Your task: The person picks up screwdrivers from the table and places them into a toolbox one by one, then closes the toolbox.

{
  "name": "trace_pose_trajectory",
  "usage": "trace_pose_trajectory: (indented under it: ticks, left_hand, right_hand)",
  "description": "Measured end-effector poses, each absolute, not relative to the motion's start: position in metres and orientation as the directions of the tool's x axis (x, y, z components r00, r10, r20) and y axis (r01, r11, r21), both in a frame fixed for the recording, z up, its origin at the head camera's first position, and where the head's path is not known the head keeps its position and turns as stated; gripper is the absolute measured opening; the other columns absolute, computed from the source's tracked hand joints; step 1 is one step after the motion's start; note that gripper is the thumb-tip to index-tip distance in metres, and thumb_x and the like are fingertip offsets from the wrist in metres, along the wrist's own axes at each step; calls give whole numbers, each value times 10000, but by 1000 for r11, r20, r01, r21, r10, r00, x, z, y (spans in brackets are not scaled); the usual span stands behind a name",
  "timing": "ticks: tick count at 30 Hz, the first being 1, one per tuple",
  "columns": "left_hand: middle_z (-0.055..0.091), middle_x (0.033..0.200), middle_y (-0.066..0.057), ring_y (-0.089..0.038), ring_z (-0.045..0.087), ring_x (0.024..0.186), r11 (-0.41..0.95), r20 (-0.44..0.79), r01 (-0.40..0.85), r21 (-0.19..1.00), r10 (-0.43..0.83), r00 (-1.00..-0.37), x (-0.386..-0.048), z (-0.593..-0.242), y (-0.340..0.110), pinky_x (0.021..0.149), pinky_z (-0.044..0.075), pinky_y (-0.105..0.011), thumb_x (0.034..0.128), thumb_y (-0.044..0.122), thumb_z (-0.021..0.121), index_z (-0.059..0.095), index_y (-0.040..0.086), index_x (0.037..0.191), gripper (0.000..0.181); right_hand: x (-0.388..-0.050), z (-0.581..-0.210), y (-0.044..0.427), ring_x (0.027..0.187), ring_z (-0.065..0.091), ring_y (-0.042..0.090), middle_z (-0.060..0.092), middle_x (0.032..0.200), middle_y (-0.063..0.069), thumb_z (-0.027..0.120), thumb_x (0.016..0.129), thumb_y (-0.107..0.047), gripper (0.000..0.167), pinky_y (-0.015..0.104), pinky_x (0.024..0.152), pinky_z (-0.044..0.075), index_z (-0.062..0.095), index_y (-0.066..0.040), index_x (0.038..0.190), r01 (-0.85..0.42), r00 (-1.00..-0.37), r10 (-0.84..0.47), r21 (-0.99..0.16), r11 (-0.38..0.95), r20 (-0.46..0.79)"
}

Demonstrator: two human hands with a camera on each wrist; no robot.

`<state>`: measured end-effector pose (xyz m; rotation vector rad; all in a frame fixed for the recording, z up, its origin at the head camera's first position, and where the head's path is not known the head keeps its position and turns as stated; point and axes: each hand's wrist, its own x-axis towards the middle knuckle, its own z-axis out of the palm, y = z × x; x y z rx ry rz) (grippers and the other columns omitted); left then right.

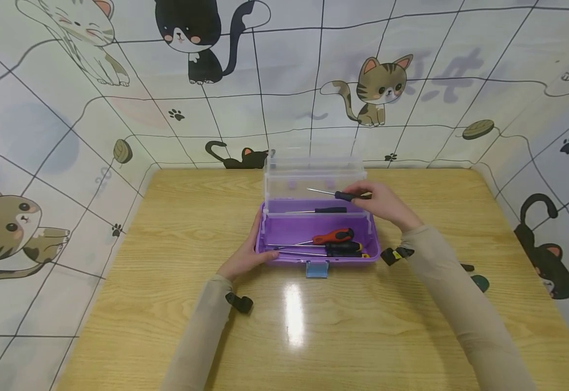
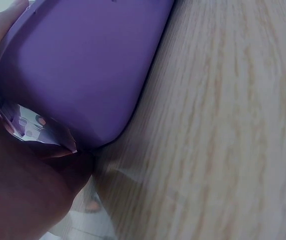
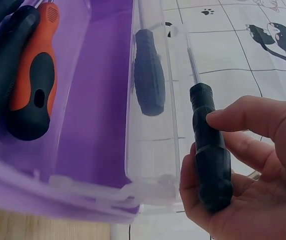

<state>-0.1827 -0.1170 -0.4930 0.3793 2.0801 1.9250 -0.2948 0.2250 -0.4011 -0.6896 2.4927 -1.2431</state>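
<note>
A purple toolbox [image 1: 284,228] with a raised clear lid [image 1: 313,182] stands on the table. The left hand [image 1: 247,254] grips its left end, thumb over the front rim; the left wrist view shows the hand [image 2: 27,175] around the box corner [image 2: 92,75]. Above the box's back right, the right hand [image 1: 382,203] holds a black screwdriver [image 1: 345,195], blade pointing left. In the right wrist view thumb and fingers pinch its handle [image 3: 210,145]. Another black screwdriver [image 3: 149,75] lies in the clear tray [image 3: 153,150]. A red-and-black screwdriver [image 1: 333,236] and black-handled ones [image 1: 345,247] lie in the box bottom.
A blue latch [image 1: 317,270] hangs at the box front. On the wooden table [image 1: 167,228], a dark green round object [image 1: 480,282] and a small black item [image 1: 467,267] lie beside the right forearm. A cat-patterned covering [image 1: 284,81] rises behind and at both sides.
</note>
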Motion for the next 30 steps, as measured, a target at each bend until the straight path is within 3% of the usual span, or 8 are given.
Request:
trace_pose_trajectory:
  ticks: [5,13,19,25,30]
  left_hand:
    - [-123,1586,120,-213,5,1446,102,-25,13,995,364,-931,-187,-507,-119,1140,44,-504,791,125,783,-105,426,1522,1190]
    - [-125,1583,136,-207,-13,1445,142,-57,-7,990,351,-935,-185,-507,-121,1136,36,-522,807,213,786,-105,467,1509,1162]
    - [-156,1589,71,-240,-31,1446,145,-68,-17,989,356,-932,-184,-506,-121,1135,29,-525,825,151,757,-128,416,1518,1155]
    - [-168,1593,-16,-288,-27,1443,137,-95,-47,989,370,-924,-178,-481,-119,1136,34,-520,834,95,723,-144,283,1538,1132]
    - [-174,1593,-13,-290,-35,1443,106,-67,-28,994,378,-923,-178,-478,-117,1135,30,-527,822,70,734,-138,296,1538,1150]
  right_hand:
    - [-302,-404,218,1019,585,289,656,1082,174,585,883,14,274,430,862,492,671,17,1143,-317,-839,-543,-801,507,-12]
    - [-311,-404,204,1039,583,323,653,1100,199,581,890,7,275,477,938,452,656,41,1153,-355,-805,-593,-789,502,-16]
    - [-316,-403,197,1017,597,345,666,1066,211,582,863,50,276,485,916,460,657,67,1128,-404,-778,-628,-757,514,-11]
    - [-318,-402,191,1002,603,360,665,1065,220,597,855,53,266,478,887,477,656,84,1113,-410,-763,-645,-752,516,-26]
    - [-317,-404,187,1010,598,367,665,1069,219,594,846,50,262,489,892,473,660,88,1097,-419,-757,-653,-743,522,-32]
